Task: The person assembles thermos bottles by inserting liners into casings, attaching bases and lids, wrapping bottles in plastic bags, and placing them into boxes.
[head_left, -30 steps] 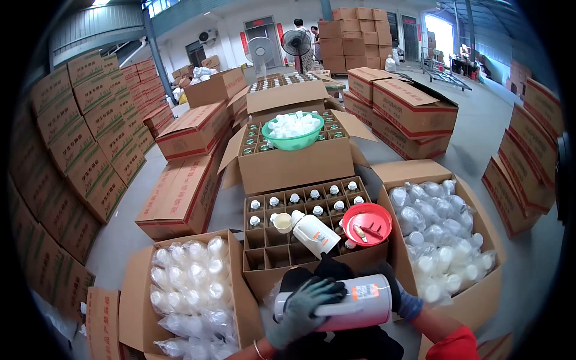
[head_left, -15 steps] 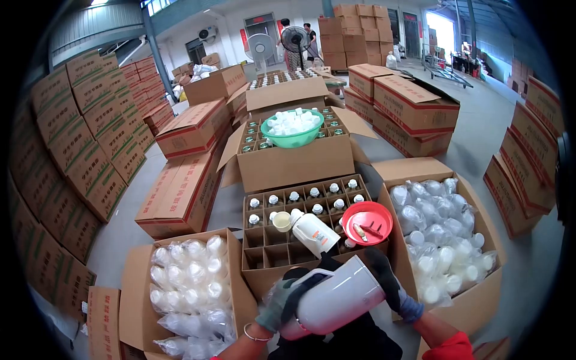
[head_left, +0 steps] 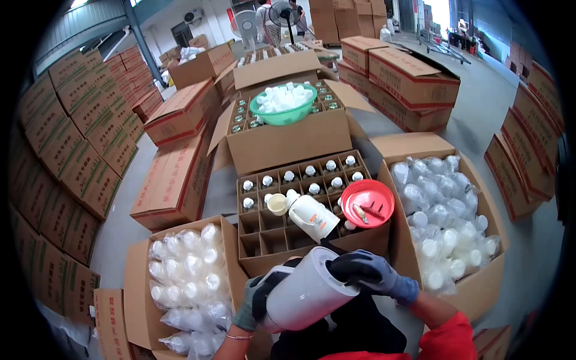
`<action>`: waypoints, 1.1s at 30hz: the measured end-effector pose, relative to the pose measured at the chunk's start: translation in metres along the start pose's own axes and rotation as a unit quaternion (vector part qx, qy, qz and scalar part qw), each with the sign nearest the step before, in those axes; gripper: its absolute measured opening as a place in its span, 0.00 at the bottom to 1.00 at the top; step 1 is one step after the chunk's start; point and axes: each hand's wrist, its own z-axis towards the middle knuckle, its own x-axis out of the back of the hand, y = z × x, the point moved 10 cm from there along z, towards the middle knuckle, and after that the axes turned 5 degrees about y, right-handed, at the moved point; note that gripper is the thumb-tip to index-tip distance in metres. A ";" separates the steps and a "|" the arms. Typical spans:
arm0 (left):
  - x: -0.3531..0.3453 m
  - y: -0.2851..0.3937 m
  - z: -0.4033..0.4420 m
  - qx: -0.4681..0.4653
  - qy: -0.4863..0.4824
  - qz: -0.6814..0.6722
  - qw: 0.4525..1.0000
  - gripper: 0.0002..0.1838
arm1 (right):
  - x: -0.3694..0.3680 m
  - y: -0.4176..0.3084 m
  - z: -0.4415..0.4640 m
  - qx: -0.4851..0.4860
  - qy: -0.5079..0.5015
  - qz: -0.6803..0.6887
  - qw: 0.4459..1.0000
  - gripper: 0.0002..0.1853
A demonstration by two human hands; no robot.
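Note:
A large white jug-like container [head_left: 309, 294] lies tilted over my lap, its round end toward the right. My gloved left hand [head_left: 259, 300] is wrapped round its handle side. My gloved right hand [head_left: 372, 273] is at the round end, its fingertips at or inside the opening; what they grip is hidden. Just beyond, a smaller white bottle [head_left: 313, 217] with an orange label lies on the divided carton [head_left: 264, 243], beside a cream cup [head_left: 276, 204]. A red bowl [head_left: 367, 193] with small dark red tools [head_left: 373, 211] rests on the carton's right side.
Open cartons of plastic-wrapped white pieces stand at left [head_left: 189, 270] and right [head_left: 447, 222]. Ahead, a green bowl of white caps [head_left: 283, 111] sits on another carton. Stacked boxes [head_left: 78, 132] line the left. Two people stand by fans [head_left: 284, 15] at the back.
The large container has turned so its round end faces up and right. My right hand has moved from its side onto that end. The view has tipped downward.

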 end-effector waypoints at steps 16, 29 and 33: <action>0.027 -0.093 -0.026 0.147 -0.022 0.028 0.988 0.15 | -0.039 0.062 0.056 0.039 -0.168 -0.029 0.985 0.22; 0.045 -0.091 -0.031 0.174 0.085 0.088 0.977 0.12 | 0.078 0.448 -0.017 -0.439 -0.120 -0.540 0.708 0.26; 0.035 -0.118 -0.039 0.365 0.154 -0.260 0.881 0.13 | 0.118 0.436 -0.022 -0.401 0.333 -0.024 0.853 0.14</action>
